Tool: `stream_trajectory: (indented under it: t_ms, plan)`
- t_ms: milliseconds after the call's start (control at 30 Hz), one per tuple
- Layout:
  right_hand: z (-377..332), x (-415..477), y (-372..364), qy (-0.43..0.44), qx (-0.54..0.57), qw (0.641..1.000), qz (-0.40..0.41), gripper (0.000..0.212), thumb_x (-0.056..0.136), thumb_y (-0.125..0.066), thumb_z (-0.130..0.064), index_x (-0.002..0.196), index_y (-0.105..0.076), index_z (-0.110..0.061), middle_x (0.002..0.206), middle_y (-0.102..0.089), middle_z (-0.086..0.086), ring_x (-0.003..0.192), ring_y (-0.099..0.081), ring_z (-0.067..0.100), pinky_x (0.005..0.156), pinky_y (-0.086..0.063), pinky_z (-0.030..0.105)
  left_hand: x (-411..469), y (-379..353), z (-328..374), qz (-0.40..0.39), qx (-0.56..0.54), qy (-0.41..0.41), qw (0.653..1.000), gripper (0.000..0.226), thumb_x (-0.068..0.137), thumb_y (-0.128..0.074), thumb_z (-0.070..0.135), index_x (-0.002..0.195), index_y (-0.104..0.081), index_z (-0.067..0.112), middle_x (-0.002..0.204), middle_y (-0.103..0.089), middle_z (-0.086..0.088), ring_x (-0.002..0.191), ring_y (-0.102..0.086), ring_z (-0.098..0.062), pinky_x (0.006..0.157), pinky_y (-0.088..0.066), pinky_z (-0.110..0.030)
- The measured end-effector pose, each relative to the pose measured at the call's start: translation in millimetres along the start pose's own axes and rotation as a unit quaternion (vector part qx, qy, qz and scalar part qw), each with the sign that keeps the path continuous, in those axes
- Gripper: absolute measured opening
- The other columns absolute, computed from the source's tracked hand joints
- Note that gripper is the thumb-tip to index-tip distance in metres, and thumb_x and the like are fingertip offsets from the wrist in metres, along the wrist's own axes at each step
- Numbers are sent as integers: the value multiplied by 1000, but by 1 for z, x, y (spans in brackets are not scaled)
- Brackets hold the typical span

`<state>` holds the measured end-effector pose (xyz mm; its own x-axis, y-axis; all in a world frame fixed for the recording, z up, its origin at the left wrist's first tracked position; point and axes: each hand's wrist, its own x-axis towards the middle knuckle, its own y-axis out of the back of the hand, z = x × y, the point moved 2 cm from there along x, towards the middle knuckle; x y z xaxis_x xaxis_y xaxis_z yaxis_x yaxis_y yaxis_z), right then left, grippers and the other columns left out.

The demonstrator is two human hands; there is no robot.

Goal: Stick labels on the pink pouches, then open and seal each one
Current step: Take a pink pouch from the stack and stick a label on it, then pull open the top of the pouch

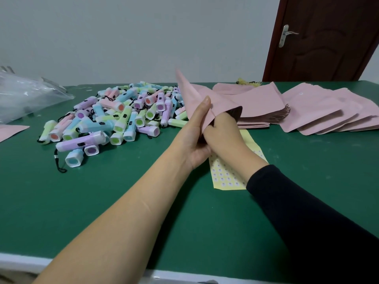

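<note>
Above a yellow label sheet (225, 175) on the green table (102, 197), the left hand (194, 136) grips a smooth, cone-shaped pink pouch (196, 93) while the right hand (223, 132), fingers curled, holds its dark-lined mouth open.

Pouch (194, 95) pink, dark inside; table (123, 191) green; flashlights (114, 117) pastel pink/blue/green/lilac; label sheet (223, 177) yellow w/ white dots.

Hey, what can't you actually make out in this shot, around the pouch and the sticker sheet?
Head view, the only one:
- Right hand: its fingertips are tucked inside the mouth of the pouch.
- Pouch's far side: turned away, so any label there is unseen.
- Label sheet: its middle is covered by the left hand and the right wrist, and the print is too small to read.
- Plastic bag: cut off by the left edge, contents blurred.
</note>
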<state>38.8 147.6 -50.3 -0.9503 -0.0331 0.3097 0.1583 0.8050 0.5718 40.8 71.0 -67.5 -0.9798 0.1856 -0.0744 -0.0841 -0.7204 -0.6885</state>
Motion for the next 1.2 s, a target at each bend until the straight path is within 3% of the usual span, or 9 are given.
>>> stream_trajectory:
  t_ms: [100, 267, 367, 467, 567, 700, 867, 1067, 1200]
  plan:
    - [-3, -2, -7, 66, -5, 997, 37, 27, 87, -46, -3, 62, -41, -11, 63, -47, 4, 61, -44, 22, 49, -26, 30, 1, 0, 2, 4, -28, -18, 999, 32, 93, -63, 42, 86, -80, 16, 98, -75, -2, 89, -72, -15, 77, -59, -30]
    - [-2, -2, -4, 106, -33, 993, 37, 29, 87, -49, -5, 59, -42, -8, 57, -45, 4, 57, -40, 24, 56, -22, 34, 1, 2, 6, 4, -2, -39, 999, 35, 92, -64, 42, 73, -80, 18, 89, -75, -2, 84, -72, -15, 79, -59, -30]
    - [-12, -12, 4, 209, 16, 971, 113, 23, 86, -49, -5, 84, -72, -10, 79, -71, 1, 74, -62, 23, 70, -48, 34, 2, 15, 29, 23, -49, -69, 996, 31, 91, -66, 37, 101, -71, 9, 94, -74, -13, 86, -73, -23, 83, -60, -38]
    - [-15, -4, 10, 197, 43, 967, 158, 34, 88, -44, -9, 99, -74, -17, 96, -74, -4, 87, -67, 20, 78, -53, 38, -3, 38, 57, 83, -126, -93, 984, 54, 86, -71, 39, 125, -57, 4, 102, -72, -23, 84, -73, -33, 76, -62, -40]
    - [3, 24, -1, 84, -52, 994, 48, 32, 93, -45, -13, 114, -69, -21, 110, -70, -4, 103, -61, 20, 85, -47, 30, -10, 52, 75, 73, -206, -87, 972, 76, 70, -78, 36, 135, -53, 4, 118, -66, -21, 94, -71, -32, 65, -62, -34]
    - [22, 51, -28, 43, -231, 964, -125, 41, 95, -43, -12, 134, -54, -18, 126, -60, 9, 122, -42, 33, 92, -42, 36, -12, 52, 79, 23, -275, -63, 959, 83, 65, -79, 39, 136, -53, 5, 124, -63, -16, 97, -69, -30, 62, -62, -33]
    - [25, 68, -57, 39, -316, 941, -117, 21, 95, -47, -20, 113, -51, -10, 117, -59, 16, 112, -46, 34, 85, -41, 39, -11, 52, 80, 12, -289, -60, 955, 69, 85, -69, 56, 131, -58, 6, 126, -61, -21, 101, -67, -42, 64, -62, -43]
    - [18, 64, -47, 27, -149, 988, 13, 31, 94, -54, -23, 122, -58, -12, 112, -63, 9, 104, -58, 30, 73, -35, 28, -9, 54, 81, 5, -307, -67, 949, 73, 82, -71, 60, 132, -58, 9, 127, -60, -25, 106, -63, -52, 65, -60, -50]
    - [-8, 53, -2, 57, 73, 979, 180, 34, 97, -52, -31, 126, -49, -14, 109, -58, -7, 86, -56, 5, 71, -36, 23, -8, 52, 79, 7, -293, -68, 954, 75, 82, -69, 62, 133, -56, 8, 129, -58, -27, 105, -62, -53, 67, -60, -50]
